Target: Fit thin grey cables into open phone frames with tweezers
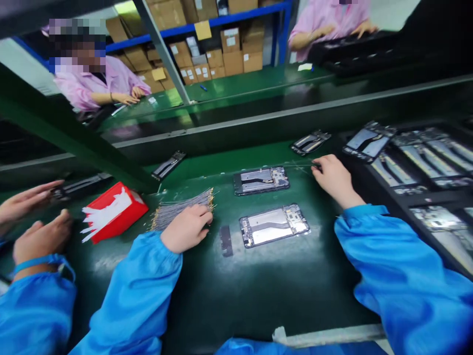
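My left hand (187, 228) rests over the right part of a bundle of thin grey cables (181, 209) with gold-coloured ends, its fingers curled together; what they pinch, if anything, is hidden. At the right, my right hand (332, 180) is closed in a pinch on a thin dark tool (317, 166), near the back of the green bench. Between my hands lie two opened phone bodies, one farther back (261, 180) and one nearer (274, 226) with a bright silver middle. A small dark strip (226, 241) lies left of the nearer phone body.
A red box (116, 212) with white strips stands left of the cables, beside a co-worker's hands (40, 236). More phone bodies lie at the back (168, 165) (310, 143). Black trays (402, 197) of phone parts fill the right. A green post (74, 128) crosses the left; two people sit opposite.
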Available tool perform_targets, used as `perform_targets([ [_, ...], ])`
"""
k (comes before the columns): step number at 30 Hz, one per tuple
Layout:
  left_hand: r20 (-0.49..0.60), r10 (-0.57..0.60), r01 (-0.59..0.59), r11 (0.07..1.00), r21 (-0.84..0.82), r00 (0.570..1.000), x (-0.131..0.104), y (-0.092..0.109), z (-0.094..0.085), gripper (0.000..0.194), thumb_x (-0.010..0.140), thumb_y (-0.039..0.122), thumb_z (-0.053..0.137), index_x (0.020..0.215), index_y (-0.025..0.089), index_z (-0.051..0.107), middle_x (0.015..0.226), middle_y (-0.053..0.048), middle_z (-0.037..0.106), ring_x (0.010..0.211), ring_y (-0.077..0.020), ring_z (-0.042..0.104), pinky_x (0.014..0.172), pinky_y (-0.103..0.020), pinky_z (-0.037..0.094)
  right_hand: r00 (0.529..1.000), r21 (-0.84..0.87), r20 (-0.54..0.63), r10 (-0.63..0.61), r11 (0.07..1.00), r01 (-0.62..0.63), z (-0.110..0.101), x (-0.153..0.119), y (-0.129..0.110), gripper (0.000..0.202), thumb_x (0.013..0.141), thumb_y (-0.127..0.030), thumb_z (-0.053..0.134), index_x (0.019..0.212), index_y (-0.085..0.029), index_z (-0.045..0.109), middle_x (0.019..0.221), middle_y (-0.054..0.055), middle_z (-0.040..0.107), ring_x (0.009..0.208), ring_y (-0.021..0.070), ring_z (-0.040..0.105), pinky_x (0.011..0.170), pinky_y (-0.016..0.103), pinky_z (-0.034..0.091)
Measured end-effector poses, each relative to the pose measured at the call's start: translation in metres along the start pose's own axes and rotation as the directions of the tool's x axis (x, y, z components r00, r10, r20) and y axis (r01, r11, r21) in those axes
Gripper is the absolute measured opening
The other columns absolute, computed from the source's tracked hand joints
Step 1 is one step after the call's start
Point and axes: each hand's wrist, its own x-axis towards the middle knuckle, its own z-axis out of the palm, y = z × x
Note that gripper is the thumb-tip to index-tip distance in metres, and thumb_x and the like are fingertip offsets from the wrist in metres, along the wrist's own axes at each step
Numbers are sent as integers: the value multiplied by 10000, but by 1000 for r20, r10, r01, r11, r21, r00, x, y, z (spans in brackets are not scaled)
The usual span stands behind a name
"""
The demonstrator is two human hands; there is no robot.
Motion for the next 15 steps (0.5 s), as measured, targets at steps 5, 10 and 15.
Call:
perform_targets([
  [5, 38, -106, 102, 990, 96, 994, -5, 12, 2, 176, 656, 79, 537, 806, 171, 552, 861, -72, 580, 822, -227, 539, 702, -335, 419, 994, -91, 102, 25, 996, -15, 11, 27, 5, 277, 843, -322, 409, 1014, -158, 553, 1001, 117, 504, 893, 227, 527, 658, 311, 444],
  [10, -83, -157, 170, 969, 182, 984, -1, 30, 7, 214, 690, -8, 415, 701, 140, 570, 754, -108, 601, 740, -243, 562, 637, -343, 394, 990, -130, 141, 17, 992, 1, 12, 29, 2, 245, 856, -305, 408, 933, -145, 577, 922, 111, 510, 785, 178, 564, 598, 262, 443],
  [15, -214, -169, 223, 939, 263, 962, -4, 37, 14, 228, 730, 5, 390, 696, 146, 565, 719, -97, 576, 711, -254, 536, 615, -357, 362, 991, -226, 114, 75, 973, -47, -2, 1, -4, 280, 858, -248, 363, 954, -69, 556, 935, 179, 502, 741, 244, 604, 529, 317, 448],
])
